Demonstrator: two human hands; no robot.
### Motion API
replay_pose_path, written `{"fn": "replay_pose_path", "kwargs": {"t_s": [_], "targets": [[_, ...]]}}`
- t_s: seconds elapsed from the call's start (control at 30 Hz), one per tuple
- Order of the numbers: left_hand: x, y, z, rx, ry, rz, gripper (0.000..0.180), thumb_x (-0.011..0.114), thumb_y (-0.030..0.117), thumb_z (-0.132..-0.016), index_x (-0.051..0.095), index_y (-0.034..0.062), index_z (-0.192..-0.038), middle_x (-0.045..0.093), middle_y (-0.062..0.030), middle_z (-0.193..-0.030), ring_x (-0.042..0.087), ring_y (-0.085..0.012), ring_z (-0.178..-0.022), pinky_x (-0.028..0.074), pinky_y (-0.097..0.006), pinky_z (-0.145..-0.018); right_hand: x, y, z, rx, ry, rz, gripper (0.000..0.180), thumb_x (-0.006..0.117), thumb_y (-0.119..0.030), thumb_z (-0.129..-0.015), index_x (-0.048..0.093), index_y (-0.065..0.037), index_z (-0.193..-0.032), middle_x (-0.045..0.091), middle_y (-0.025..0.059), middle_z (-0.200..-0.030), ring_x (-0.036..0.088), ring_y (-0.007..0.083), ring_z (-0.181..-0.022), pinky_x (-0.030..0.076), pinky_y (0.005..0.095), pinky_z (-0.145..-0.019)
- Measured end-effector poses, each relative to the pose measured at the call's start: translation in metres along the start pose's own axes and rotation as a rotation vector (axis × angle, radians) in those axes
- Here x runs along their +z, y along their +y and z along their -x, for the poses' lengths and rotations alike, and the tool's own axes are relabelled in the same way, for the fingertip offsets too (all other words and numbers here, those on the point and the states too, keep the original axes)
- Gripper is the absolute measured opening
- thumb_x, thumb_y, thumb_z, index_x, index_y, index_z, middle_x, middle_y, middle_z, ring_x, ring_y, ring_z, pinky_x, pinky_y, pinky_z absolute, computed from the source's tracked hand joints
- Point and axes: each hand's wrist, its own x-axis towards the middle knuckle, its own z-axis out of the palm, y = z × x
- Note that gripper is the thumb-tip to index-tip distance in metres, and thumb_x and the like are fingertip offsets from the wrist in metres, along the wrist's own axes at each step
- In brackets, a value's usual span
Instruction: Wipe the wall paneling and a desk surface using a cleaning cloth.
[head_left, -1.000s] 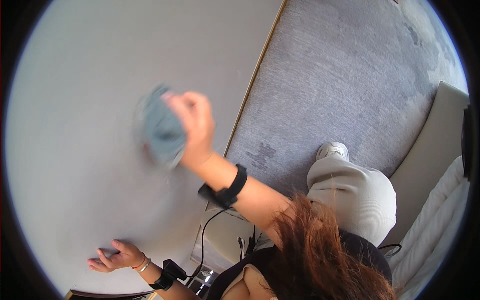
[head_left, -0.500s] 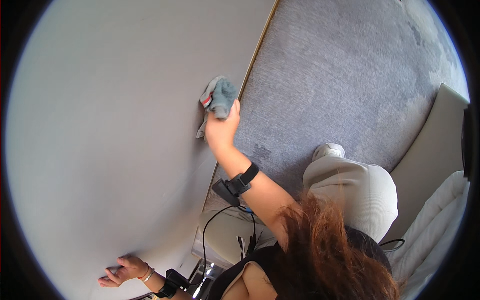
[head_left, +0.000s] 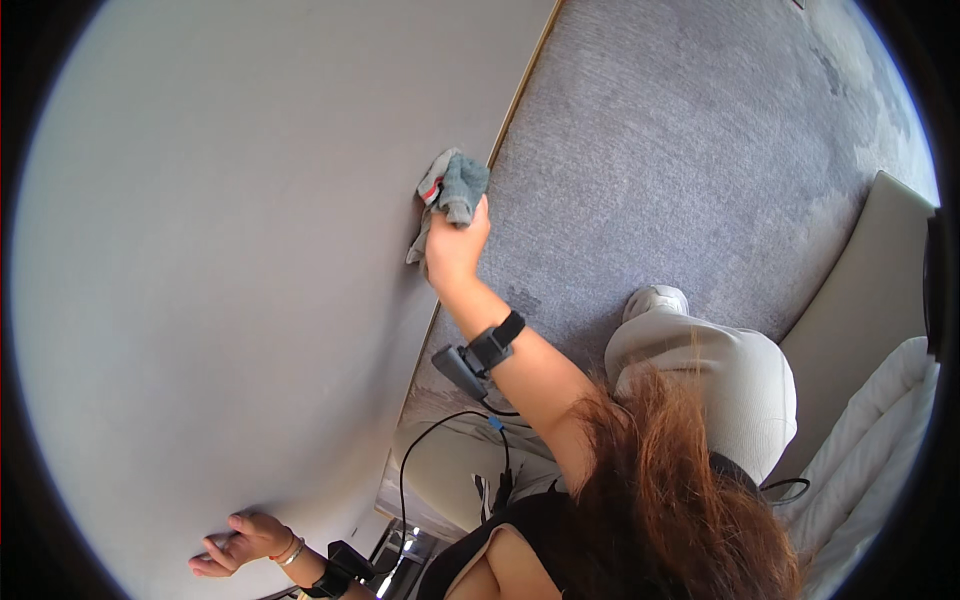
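A broad, smooth grey surface [head_left: 230,250] with a thin gold-coloured edge spreads across the left of the view. Near that edge, my right hand [head_left: 456,248] is closed around a bunched grey-blue cloth [head_left: 462,188] with a red stripe. The cloth lies against the surface, and a loose corner hangs beside my wrist. At the lower left, my left hand [head_left: 245,543] holds nothing; its fingers are apart and appear to rest on the same grey surface. Both forearms wear black straps with small dark devices.
Patterned grey carpet [head_left: 680,150] lies beyond the gold edge. My bent leg in pale trousers [head_left: 730,390] is at the right. A light curved panel [head_left: 850,270] and white padded fabric [head_left: 870,450] stand farther right. A black cable [head_left: 405,480] loops between my arms.
My right hand and the cloth have shifted a little right and away from me, closer to the gold edge. The left hand has slid very slightly left.
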Motion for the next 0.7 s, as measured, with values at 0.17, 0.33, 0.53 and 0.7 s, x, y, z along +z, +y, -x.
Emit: {"fn": "replay_pose_path", "kwargs": {"t_s": [0.17, 0.33, 0.53, 0.7], "targets": [[0.001, 0.003, 0.001, -0.004, 0.013, -0.023, 0.049, 0.050, 0.047, -0.092, 0.047, 0.0062, -0.119, 0.026, -0.0082, -0.142, 0.022, -0.0305, -0.134, 0.024, -0.049, -0.109, 0.003, -0.048, -0.040, 0.185, 0.003, -0.307, 0.019, 0.061, -0.006, -0.086, 0.060, -0.001, -0.105, 0.062, 0.0031, -0.102, 0.055, 0.0131, -0.094, 0.044, 0.0299, -0.086], [-0.018, -0.003, -0.005, -0.003, -0.030, -0.081, 0.053, 0.051, 0.051, -0.090, 0.047, 0.0090, -0.121, 0.030, -0.0115, -0.142, 0.024, -0.0336, -0.134, 0.022, -0.049, -0.107, 0.043, -0.199, 0.083, -0.455, -0.430, -0.285, 0.021, 0.065, -0.009, -0.081, 0.059, -0.001, -0.100, 0.062, 0.0061, -0.097, 0.057, 0.0135, -0.086, 0.048, 0.0303, -0.075], [-0.057, -0.001, 0.020, -0.069, -0.133, -0.055, 0.057, 0.052, 0.058, -0.085, 0.044, 0.0182, -0.126, 0.032, -0.0150, -0.145, 0.019, -0.0351, -0.137, 0.013, -0.049, -0.110, 0.043, -0.285, 0.203, -1.643, -0.390, -0.142, 0.044, 0.066, -0.017, -0.063, 0.064, -0.015, -0.106, 0.057, 0.0054, -0.086, 0.055, 0.0230, -0.074, 0.045, 0.0349, -0.061], [-0.072, 0.011, 0.008, -0.045, -0.052, 0.066, 0.052, 0.053, 0.054, -0.085, 0.043, 0.0218, -0.125, 0.040, -0.0100, -0.142, 0.028, -0.0301, -0.136, 0.011, -0.044, -0.113, 0.023, -0.285, 0.121, -0.865, -0.312, -0.108, 0.009, 0.060, -0.007, -0.082, 0.056, -0.005, -0.090, 0.060, 0.0091, -0.084, 0.059, 0.0233, -0.076, 0.049, 0.0350, -0.070]]}}
